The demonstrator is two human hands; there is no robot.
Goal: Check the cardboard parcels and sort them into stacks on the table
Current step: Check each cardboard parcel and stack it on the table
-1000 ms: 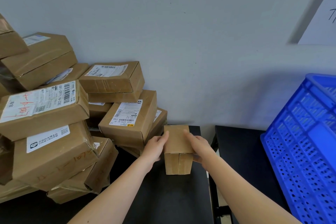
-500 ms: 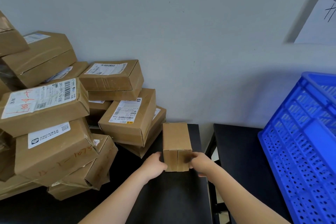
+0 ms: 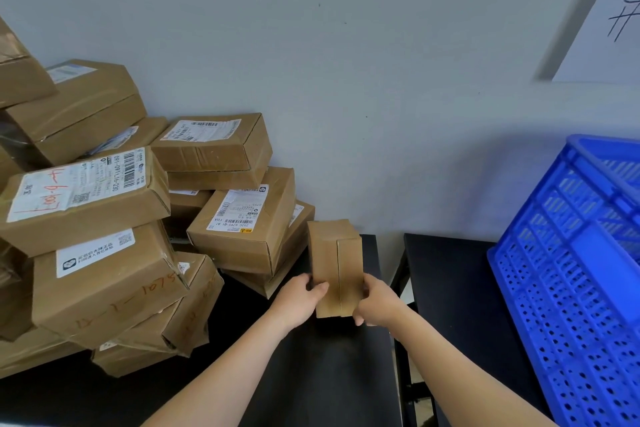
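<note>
A small plain cardboard parcel [image 3: 335, 260] with a taped seam down its face is tilted up off the black table [image 3: 311, 374], its near end raised. My left hand [image 3: 299, 302] grips its lower left edge, thumb on the face. My right hand [image 3: 375, 303] grips its lower right edge. No label shows on the side facing me. To the left, a leaning pile of labelled cardboard parcels [image 3: 114, 236] fills the table against the wall.
A second black table [image 3: 457, 305] stands to the right across a narrow gap, carrying a blue perforated plastic crate [image 3: 571, 288]. A grey wall runs behind everything, with a white paper sheet [image 3: 609, 21] at the upper right.
Both hands slid from the parcel's top sides down to its near end, then tipped that end up, so the seamed face now faces me.
</note>
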